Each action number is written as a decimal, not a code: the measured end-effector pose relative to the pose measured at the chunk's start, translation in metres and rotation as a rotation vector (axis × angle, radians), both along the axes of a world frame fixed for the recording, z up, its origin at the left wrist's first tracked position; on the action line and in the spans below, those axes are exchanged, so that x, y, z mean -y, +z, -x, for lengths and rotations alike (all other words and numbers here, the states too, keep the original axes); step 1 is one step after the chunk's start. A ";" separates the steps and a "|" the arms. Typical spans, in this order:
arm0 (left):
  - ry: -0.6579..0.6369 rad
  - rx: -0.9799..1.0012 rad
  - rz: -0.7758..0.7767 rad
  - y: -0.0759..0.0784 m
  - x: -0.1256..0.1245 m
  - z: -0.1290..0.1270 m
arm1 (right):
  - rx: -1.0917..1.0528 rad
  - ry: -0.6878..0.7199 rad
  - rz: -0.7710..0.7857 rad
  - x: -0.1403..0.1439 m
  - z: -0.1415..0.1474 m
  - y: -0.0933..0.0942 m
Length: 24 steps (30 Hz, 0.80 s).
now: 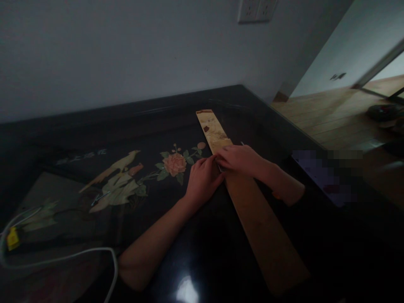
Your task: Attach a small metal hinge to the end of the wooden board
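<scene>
Our left hand (203, 179) and right hand (241, 160) meet near mid-frame on the wooden board (259, 227) slanting towards lower right, fingers bent beside a slim metallic piece (220, 168), pinching or not we cannot tell, and work seems under way, nothing visibly finished, the remainder unclear.

We have free passage over the worktop (151, 130) left of the far end of the board (249, 202) | far: wall (142, 54) stops us | near left: white cable (94, 249) obstructs | middle: left hand (201, 181) and right hand (238, 160) block it
</scene>
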<state>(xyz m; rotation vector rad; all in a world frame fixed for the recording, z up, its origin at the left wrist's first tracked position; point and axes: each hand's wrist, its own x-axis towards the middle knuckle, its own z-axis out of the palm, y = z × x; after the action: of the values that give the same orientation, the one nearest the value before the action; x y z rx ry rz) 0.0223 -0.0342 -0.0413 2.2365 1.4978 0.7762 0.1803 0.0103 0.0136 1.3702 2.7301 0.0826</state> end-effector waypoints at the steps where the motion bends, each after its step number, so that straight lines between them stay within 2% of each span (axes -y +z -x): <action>1: 0.000 -0.001 -0.001 0.000 0.000 0.000 | -0.002 0.001 -0.006 0.000 0.001 -0.001; 16: 0.002 -0.009 -0.021 -0.003 -0.002 0.000 | 0.043 -0.015 -0.020 0.006 0.007 0.002; 24: -0.017 0.088 -0.050 -0.006 -0.003 0.002 | 0.008 0.026 -0.041 0.003 0.003 -0.003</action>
<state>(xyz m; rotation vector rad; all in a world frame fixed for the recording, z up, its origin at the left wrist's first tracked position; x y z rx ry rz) 0.0198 -0.0308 -0.0469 2.2178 1.4319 0.9041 0.1769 0.0068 0.0101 1.3416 2.7548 0.1464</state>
